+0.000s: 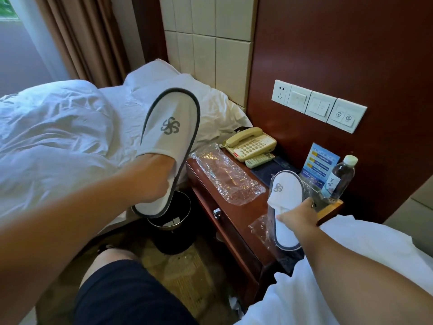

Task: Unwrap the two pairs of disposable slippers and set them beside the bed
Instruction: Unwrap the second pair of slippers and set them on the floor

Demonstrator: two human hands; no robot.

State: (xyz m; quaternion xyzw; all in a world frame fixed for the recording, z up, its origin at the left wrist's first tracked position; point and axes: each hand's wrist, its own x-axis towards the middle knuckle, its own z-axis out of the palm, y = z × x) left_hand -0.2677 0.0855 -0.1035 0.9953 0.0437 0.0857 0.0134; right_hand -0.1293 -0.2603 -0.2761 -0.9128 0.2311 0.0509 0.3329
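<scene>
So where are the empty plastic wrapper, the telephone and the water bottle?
empty plastic wrapper [225, 174]: head view, middle of the crinkled clear film.
telephone [252, 146]: head view, on the keypad.
water bottle [338, 178]: head view, on the clear body beside the label.

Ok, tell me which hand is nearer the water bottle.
Right. The right hand grips the slipper on the nightstand, just short of the water bottle; the left hand holds the raised slipper by the bed, across the nightstand from it.
</scene>
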